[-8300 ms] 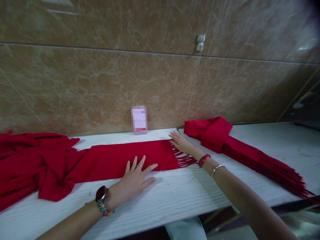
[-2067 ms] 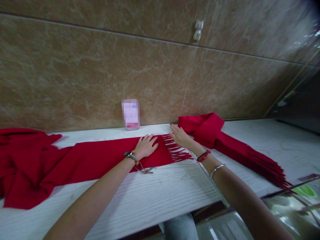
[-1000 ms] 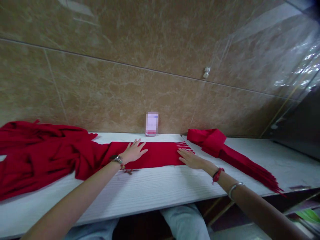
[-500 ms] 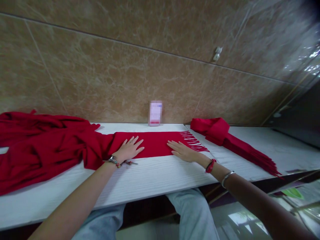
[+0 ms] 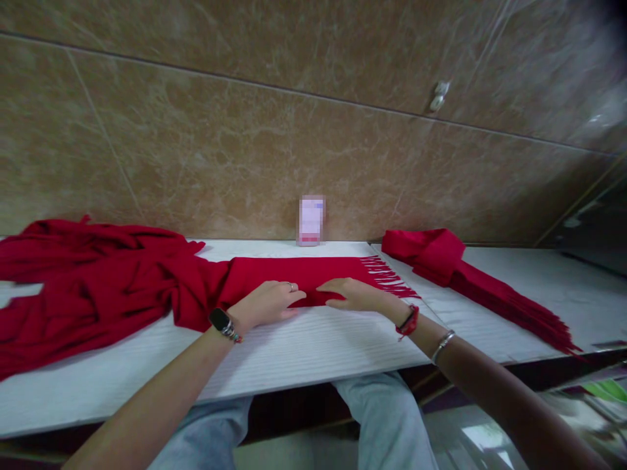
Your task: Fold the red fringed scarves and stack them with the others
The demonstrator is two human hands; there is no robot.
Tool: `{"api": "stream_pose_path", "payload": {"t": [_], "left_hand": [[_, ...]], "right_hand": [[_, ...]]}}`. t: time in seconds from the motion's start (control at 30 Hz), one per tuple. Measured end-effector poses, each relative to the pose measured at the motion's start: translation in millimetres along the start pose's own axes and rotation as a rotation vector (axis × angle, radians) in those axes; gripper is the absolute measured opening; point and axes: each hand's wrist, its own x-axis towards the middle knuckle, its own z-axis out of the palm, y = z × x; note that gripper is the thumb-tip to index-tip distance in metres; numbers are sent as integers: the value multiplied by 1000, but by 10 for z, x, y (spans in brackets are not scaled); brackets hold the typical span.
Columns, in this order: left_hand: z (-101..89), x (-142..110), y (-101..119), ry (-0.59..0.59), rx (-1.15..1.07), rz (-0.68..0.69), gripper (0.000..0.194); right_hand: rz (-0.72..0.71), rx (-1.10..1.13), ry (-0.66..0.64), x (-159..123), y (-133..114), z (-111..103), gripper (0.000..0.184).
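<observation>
A red fringed scarf (image 5: 289,266) lies lengthwise on the white tabletop, its right part smoothed into a flat strip ending in tassels. Both of my hands are at the strip's front edge, close together. The fingers of my left hand (image 5: 269,303) are bent, with the thumb low by the edge, and they close on the cloth. My right hand (image 5: 360,295) faces it, fingers curled over the same edge and thumb beneath. Between them the edge is slightly rumpled and shaded. How much cloth is in each grip is partly hidden.
Loose red cloth (image 5: 112,294) is heaped on the left. A second, folded red scarf (image 5: 435,258) with fringe lies on the right. A blurred phone-like object (image 5: 311,222) leans on the brown tiled wall (image 5: 245,143). The white tabletop (image 5: 274,359) ends before my knees.
My hands lay flat and spread on the scarf. They have drawn closer together and toward the front edge, with the fingers now curled onto the cloth. The view has shifted slightly.
</observation>
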Motion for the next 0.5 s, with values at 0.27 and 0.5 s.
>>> {"api": "stream_pose_path", "payload": {"t": [0.27, 0.5], "left_hand": [[155, -7, -57, -14, 47, 6, 41], [209, 53, 8, 8, 95, -83, 30]], "right_hand": [[-162, -32, -85, -24, 205, -39, 41], [-125, -3, 163, 66, 50, 151, 39]]}}
